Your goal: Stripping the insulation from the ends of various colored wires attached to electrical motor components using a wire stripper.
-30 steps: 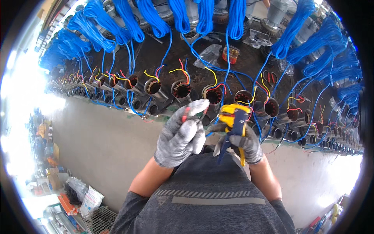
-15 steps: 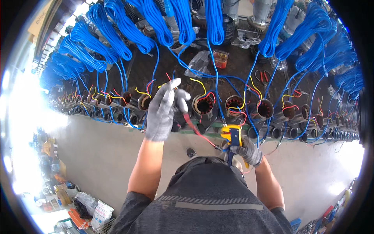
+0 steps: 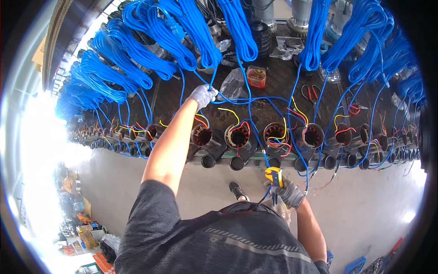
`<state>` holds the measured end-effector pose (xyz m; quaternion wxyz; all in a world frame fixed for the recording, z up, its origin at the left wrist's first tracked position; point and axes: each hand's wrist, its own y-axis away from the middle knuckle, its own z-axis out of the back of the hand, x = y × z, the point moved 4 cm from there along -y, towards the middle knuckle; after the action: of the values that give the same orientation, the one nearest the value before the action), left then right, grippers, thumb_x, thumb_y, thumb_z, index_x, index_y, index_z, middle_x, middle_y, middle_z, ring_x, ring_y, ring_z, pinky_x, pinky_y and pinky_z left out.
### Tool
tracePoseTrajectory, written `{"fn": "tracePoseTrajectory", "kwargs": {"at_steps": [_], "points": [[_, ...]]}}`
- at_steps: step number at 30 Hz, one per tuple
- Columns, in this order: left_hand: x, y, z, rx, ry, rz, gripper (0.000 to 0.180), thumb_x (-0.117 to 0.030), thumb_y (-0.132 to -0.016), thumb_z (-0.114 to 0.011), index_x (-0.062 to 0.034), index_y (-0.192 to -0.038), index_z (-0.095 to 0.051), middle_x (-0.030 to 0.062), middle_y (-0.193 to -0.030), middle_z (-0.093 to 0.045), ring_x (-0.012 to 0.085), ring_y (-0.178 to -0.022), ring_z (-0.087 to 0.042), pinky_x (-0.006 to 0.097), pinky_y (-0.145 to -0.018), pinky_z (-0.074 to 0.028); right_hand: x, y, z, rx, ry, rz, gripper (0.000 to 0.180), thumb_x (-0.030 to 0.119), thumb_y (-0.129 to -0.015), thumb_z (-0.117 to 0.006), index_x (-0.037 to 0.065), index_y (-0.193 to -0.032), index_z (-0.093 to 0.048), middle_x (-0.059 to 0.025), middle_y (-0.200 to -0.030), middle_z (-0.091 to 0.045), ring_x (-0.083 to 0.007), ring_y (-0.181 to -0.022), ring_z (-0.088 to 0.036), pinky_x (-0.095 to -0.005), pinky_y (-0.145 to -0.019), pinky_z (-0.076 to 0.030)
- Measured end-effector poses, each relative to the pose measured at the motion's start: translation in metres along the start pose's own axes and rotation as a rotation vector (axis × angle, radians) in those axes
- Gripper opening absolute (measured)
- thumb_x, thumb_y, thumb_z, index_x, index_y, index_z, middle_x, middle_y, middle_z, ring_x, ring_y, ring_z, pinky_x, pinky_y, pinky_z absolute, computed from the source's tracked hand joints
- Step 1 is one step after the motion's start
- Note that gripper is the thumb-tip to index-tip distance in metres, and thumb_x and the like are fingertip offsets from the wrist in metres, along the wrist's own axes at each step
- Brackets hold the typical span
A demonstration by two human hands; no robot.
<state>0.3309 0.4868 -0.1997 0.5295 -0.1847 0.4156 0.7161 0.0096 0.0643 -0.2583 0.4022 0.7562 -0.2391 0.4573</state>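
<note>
A gloved worker reached across a bench of motor stators strung with blue cable

The left hand, in a grey glove, was stretched out over the bench and closed around a blue cable hanging from the coils above, just behind the row of stators. The right hand, also gloved, hung low beside the body, its fingers wrapped around a yellow-handled tool, apparently a wire stripper, though the view there was too small to be sure. A thin blue wire ran from the bench down to that tool. Red-handled scissors and a small orange box lay farther back on the bench
</note>
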Motion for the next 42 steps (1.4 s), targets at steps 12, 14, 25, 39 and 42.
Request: {"fn": "tracePoseTrajectory", "kwargs": {"at_steps": [12, 14, 25, 39, 42], "points": [[-0.097, 0.299, 0.023, 0.462, 1.579, -0.572, 0.062, -0.040, -0.110, -0.049, -0.0009, -0.156, -0.037, 0.0134, -0.116, -0.073, 0.0332, -0.108, -0.069, 0.063, -0.113, -0.039, 0.137, -0.035, -0.109, 0.297, -0.659, 0.104, 0.070, 0.031, -0.095, -0.074, 0.008, -0.152, -0.042, -0.0173, -0.129, -0.068, -0.0328, -0.106, -0.074, -0.0483, -0.093, -0.060], [-0.091, 0.331, 0.012, 0.404, 1.670, -0.614, 0.066, -0.039, -0.111, -0.047, -0.0023, -0.163, -0.027, 0.0105, -0.119, -0.073, 0.0253, -0.101, -0.068, 0.059, -0.110, -0.040, 0.156, -0.054, -0.136, 0.386, -0.777, 0.054, 0.076, 0.033, -0.093, -0.076, 0.013, -0.156, -0.040, -0.0176, -0.143, -0.061, -0.0361, -0.110, -0.072, -0.0538, -0.097, -0.058], [-0.001, 0.385, 0.074, -0.087, 1.276, -0.421, 0.032, -0.014, -0.107, -0.055, -0.0092, -0.137, -0.064, 0.0133, -0.106, -0.076, 0.0061, -0.053, -0.054, 0.022, -0.048, -0.045, 0.203, -0.105, -0.157, 0.490, -0.894, 0.184, 0.057, 0.026, -0.088, -0.076, 0.007, -0.138, -0.057, -0.0191, -0.116, -0.071, -0.0361, -0.091, -0.075, -0.0508, -0.085, -0.063], [-0.010, 0.350, 0.016, -0.031, 0.153, -0.359, 0.028, -0.024, -0.106, -0.063, 0.0002, -0.116, -0.073, 0.0103, -0.101, -0.073, 0.0155, -0.098, -0.067, 0.032, -0.078, -0.056, 0.206, -0.024, -0.235, 0.858, 0.841, 0.422, 0.053, 0.027, -0.093, -0.073, 0.013, -0.143, -0.059, -0.0190, -0.124, -0.070, -0.0363, -0.114, -0.068, -0.0446, -0.097, -0.054], [-0.010, 0.357, 0.002, 0.273, 0.189, -0.103, 0.034, -0.031, -0.103, -0.069, -0.0017, -0.121, -0.071, 0.0069, -0.096, -0.070, 0.0109, -0.093, -0.064, 0.030, -0.080, -0.054, 0.200, -0.025, -0.237, 0.873, 0.952, 0.448, 0.054, 0.024, -0.091, -0.069, 0.017, -0.143, -0.059, -0.0156, -0.124, -0.071, -0.0373, -0.112, -0.069, -0.0463, -0.097, -0.054]]}}
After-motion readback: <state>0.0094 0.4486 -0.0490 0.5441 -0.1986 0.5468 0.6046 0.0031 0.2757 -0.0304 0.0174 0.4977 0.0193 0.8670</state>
